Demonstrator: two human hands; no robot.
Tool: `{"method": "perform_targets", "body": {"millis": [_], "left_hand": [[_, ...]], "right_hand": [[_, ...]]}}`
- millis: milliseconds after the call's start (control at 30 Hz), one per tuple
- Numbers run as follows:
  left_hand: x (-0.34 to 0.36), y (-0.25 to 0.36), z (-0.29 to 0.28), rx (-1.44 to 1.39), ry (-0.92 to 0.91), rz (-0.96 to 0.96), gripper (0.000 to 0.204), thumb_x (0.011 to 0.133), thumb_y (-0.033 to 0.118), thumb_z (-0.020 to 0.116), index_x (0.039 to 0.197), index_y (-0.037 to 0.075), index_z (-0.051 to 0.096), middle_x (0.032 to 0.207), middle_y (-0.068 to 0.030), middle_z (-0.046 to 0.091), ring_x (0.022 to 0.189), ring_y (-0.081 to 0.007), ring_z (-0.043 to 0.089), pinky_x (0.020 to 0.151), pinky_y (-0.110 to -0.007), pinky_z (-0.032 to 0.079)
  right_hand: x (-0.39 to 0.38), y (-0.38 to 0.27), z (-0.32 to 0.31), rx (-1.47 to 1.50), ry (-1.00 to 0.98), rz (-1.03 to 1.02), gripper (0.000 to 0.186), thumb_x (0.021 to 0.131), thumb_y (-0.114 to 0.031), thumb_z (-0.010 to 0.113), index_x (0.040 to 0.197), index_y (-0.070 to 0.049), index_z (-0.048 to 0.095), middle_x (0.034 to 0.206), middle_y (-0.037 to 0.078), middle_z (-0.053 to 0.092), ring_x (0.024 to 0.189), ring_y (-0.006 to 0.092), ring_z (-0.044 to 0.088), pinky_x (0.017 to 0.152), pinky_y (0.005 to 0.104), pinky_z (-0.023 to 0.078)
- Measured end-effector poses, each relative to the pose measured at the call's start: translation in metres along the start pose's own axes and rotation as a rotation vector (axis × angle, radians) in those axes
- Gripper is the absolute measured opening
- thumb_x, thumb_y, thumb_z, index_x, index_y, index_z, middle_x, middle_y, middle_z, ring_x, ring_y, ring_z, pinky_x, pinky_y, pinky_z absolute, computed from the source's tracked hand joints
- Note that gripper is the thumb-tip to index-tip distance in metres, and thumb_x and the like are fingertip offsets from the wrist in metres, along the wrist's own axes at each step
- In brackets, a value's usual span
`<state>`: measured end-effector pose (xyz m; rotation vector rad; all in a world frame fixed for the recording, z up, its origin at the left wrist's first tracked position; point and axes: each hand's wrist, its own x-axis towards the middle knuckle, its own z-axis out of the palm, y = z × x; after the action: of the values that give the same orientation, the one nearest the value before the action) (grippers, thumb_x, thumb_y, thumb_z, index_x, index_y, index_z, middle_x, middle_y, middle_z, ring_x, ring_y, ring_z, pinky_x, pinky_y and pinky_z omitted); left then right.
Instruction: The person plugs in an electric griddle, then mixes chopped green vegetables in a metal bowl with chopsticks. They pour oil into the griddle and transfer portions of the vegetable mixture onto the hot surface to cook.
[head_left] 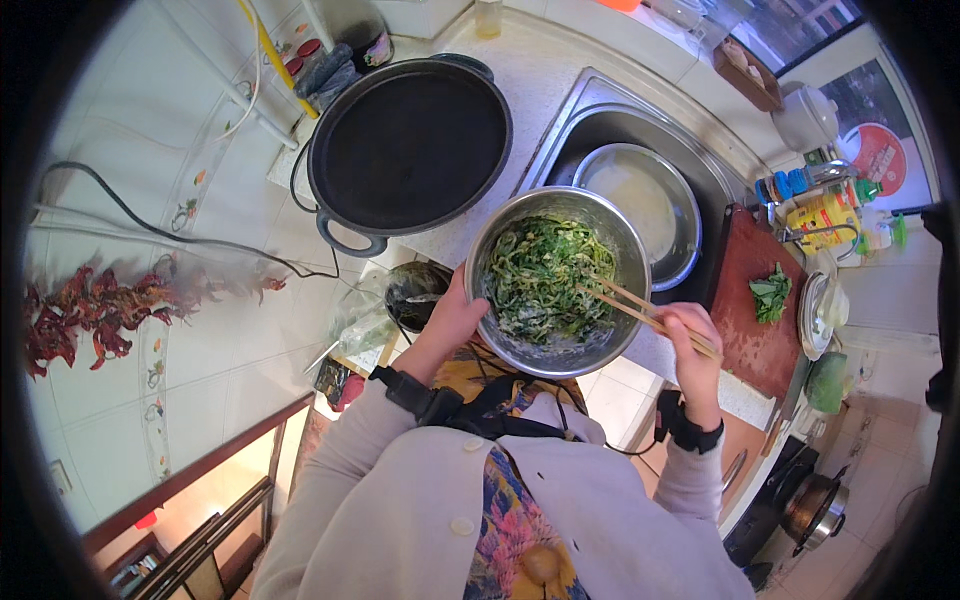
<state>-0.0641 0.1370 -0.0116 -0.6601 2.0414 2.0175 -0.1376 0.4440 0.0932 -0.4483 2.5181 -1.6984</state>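
Note:
A steel mixing bowl (478, 330) is in front of me, partly over the counter's edge and overlapping the sink's near side. Inside it lie chopped leafy greens (545, 265), dusted with a white powder or flour. My left hand (457, 318) grips the bowl's left rim, its thumb over the edge and the other fingers hidden below. In my right hand (692, 340) is a pair of wooden chopsticks (640, 306), held closed between the fingers. Their tips reach into the greens at the bowl's right side.
A wide black pan (410, 145) stands on the counter at left. Behind the bowl, a steel basin (690, 215) with cloudy liquid sits in the sink (590, 115). To the right are a reddish-brown cutting board (745, 335) with leafy greens (770, 293) and a lidded pot (815, 510).

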Motion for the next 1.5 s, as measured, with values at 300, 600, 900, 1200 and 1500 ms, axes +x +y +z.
{"method": "perform_targets", "body": {"millis": [300, 600, 900, 1200, 1500], "left_hand": [[0.002, -0.004, 0.005, -0.001, 0.055, 0.052, 0.06, 0.079, 0.003, 0.047, 0.136, 0.004, 0.029, 0.111, -0.0184, 0.055, 0.091, -0.0239, 0.06, 0.073, -0.032, 0.051], [0.002, -0.001, 0.005, -0.039, 0.034, 0.025, 0.06, 0.08, 0.003, 0.047, 0.136, 0.003, 0.028, 0.109, -0.0179, 0.056, 0.086, -0.0235, 0.062, 0.063, -0.032, 0.054], [-0.001, 0.013, 0.007, -0.162, 0.01, -0.055, 0.061, 0.078, -0.003, 0.048, 0.136, -0.001, 0.029, 0.121, -0.0149, 0.05, 0.11, -0.0208, 0.05, 0.092, -0.03, 0.043], [-0.003, 0.016, 0.005, -0.169, -0.006, -0.111, 0.063, 0.078, 0.001, 0.049, 0.137, 0.003, 0.027, 0.112, -0.0162, 0.055, 0.089, -0.022, 0.061, 0.066, -0.031, 0.054], [0.001, 0.006, 0.007, -0.178, 0.004, -0.025, 0.062, 0.078, 0.0, 0.05, 0.136, 0.001, 0.029, 0.117, -0.0164, 0.052, 0.101, -0.0218, 0.056, 0.083, -0.032, 0.048]], "right_hand": [[-0.008, 0.054, 0.01, 0.357, 0.196, 0.384, 0.025, 0.094, -0.019, 0.054, 0.095, 0.004, 0.062, 0.093, 0.011, 0.063, 0.082, 0.0174, 0.064, 0.071, 0.0299, 0.057], [-0.004, 0.081, -0.006, 0.781, 0.282, 0.504, 0.03, 0.095, -0.028, 0.051, 0.093, 0.0, 0.059, 0.087, 0.012, 0.065, 0.073, 0.022, 0.067, 0.066, 0.0316, 0.058], [-0.008, 0.035, -0.04, 0.962, 0.334, 0.405, 0.033, 0.095, -0.032, 0.049, 0.09, -0.001, 0.061, 0.086, 0.011, 0.066, 0.073, 0.0209, 0.067, 0.065, 0.0279, 0.058], [-0.012, -0.008, -0.021, -0.159, -0.255, -0.088, 0.022, 0.092, -0.018, 0.055, 0.087, 0.002, 0.063, 0.089, 0.012, 0.062, 0.078, 0.0183, 0.061, 0.074, 0.0298, 0.049], [0.0, 0.004, -0.021, 0.154, -0.075, 0.165, 0.021, 0.093, -0.016, 0.055, 0.088, 0.003, 0.062, 0.083, 0.008, 0.061, 0.071, 0.0146, 0.061, 0.064, 0.0258, 0.05]]}}
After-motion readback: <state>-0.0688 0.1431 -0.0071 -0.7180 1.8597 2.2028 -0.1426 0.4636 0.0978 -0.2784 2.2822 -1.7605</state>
